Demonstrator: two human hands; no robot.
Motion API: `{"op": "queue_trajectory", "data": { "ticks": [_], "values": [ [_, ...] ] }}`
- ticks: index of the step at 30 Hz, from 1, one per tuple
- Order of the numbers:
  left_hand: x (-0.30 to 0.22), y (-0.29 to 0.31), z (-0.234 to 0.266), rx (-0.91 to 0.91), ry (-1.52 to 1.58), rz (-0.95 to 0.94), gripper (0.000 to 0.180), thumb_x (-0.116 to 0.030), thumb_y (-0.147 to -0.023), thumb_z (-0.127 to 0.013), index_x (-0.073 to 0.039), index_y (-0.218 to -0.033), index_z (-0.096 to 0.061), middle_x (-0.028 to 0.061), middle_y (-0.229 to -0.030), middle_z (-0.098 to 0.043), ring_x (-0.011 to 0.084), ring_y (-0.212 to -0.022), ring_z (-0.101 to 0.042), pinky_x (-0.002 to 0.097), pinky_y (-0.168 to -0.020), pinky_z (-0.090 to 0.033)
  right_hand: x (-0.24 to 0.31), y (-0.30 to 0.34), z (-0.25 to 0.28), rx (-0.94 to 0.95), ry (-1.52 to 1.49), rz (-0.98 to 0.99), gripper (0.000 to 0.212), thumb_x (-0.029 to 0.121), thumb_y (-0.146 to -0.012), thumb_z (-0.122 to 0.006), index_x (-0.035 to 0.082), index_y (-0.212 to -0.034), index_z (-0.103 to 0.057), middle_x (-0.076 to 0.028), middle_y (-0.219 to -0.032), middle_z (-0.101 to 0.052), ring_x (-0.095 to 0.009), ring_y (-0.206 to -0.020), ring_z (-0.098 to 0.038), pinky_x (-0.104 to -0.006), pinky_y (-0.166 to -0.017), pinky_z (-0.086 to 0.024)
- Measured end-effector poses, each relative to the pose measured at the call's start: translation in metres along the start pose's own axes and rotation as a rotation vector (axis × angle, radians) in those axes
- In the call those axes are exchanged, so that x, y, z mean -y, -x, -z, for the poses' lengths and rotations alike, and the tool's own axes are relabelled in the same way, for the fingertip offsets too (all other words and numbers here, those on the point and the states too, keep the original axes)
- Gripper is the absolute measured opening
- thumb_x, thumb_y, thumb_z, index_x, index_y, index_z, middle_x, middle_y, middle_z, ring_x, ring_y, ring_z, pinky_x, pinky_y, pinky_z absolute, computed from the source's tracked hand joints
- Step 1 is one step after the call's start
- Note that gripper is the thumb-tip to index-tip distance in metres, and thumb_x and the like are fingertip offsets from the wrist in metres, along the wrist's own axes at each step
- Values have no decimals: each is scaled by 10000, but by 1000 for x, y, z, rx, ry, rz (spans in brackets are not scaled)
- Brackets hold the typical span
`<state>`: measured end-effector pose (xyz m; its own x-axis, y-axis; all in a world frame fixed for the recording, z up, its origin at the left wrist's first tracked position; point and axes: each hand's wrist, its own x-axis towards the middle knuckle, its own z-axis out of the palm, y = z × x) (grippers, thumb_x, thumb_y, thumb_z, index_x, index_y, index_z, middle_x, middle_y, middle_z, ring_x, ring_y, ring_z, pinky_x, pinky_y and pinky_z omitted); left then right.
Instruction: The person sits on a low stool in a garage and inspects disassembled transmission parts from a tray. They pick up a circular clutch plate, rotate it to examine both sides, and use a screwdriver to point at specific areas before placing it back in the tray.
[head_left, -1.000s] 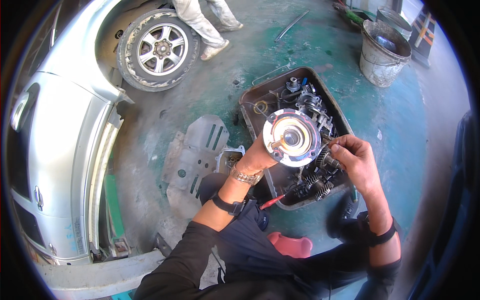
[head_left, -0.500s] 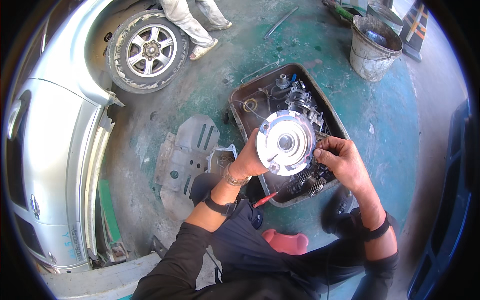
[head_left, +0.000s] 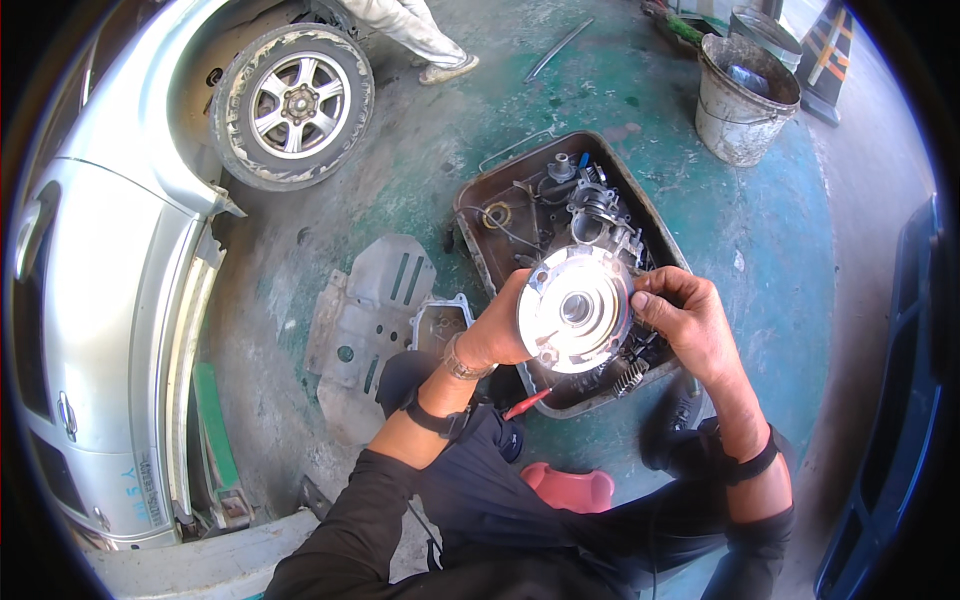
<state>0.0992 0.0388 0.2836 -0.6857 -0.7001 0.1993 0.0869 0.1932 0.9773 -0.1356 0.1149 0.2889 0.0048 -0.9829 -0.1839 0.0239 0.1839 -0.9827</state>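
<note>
A round, shiny metal flange (head_left: 560, 335) with a hole at its centre and bolt holes near its rim is held over a parts tray. My left hand (head_left: 497, 322) grips it by the left side, fingers mostly hidden beneath. At the right rim, the thumb and curled fingers of my right hand (head_left: 683, 318) pinch its edge. Below lies the brown metal tray (head_left: 655, 222), holding greasy castings (head_left: 597, 205) and a toothed gear (head_left: 630, 378). A red-handled tool (head_left: 527, 403) rests at the tray's near left edge, close to my knee.
Left of the tray lie a slotted metal plate (head_left: 375, 275) and a small open casting (head_left: 440, 325). A pink stool (head_left: 567, 487) is beneath me. Beyond are a silver car (head_left: 110, 250), its wheel (head_left: 300, 105), a person's leg (head_left: 415, 35), a bar (head_left: 558, 48) and a dirty bucket (head_left: 745, 130).
The flange has turned and tilted slightly in my hands and sits a little lower. Beside the wheel, the other person's legs have shifted, with one foot moved to the right.
</note>
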Motion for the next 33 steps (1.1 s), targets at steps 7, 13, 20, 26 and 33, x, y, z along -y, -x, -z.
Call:
{"op": "queue_trajectory", "data": {
  "ticks": [7, 13, 20, 26, 33],
  "values": [
    [-10, 3, -6, 36, 4, -32, 511, -124, -721, -841, 50, -1153, -631, 67, -1043, -708, 78, -938, -601, 282, -873, -509, 1, -1, 1, -8, -14, -13, 176, 147, -908, -725, -13, -971, -694, 12, -855, -670, -53, -804, -550, -230, -748, -473],
    [-8, 1, -4, 133, -57, -18, 628, -125, -726, -840, 51, -1265, -571, 82, -1128, -686, 89, -995, -600, 288, -926, -495, 2, 0, -2, -47, 13, 38, 157, 119, -878, -724, -21, -945, -706, -27, -814, -693, -86, -736, -600, -266, -683, -499],
    [9, 0, -4, 235, 11, 86, 725, -135, -696, -855, 50, -1321, -537, 89, -1157, -677, 99, -1025, -598, 293, -959, -485, 3, -1, -5, -88, 66, 47, 133, 105, -870, -734, -13, -931, -716, -17, -814, -695, -80, -740, -600, -271, -679, -502],
    [9, 1, -5, 272, -42, 114, 678, -118, -674, -859, 38, -1269, -573, 80, -1075, -697, 83, -942, -597, 290, -892, -515, 10, 9, -18, -16, 223, 416, 97, 28, -831, -737, -8, -920, -721, -71, -828, -702, -128, -724, -641, -288, -667, -509],
    [13, -2, -7, 248, -66, 125, 571, -128, -687, -851, 48, -1177, -618, 101, -1001, -710, 74, -899, -588, 290, -842, -526, 8, 18, -32, 93, 296, 477, 155, -23, -759, -779, -12, -900, -715, -121, -825, -692, -232, -750, -689, -334, -689, -545]
  ]
}}
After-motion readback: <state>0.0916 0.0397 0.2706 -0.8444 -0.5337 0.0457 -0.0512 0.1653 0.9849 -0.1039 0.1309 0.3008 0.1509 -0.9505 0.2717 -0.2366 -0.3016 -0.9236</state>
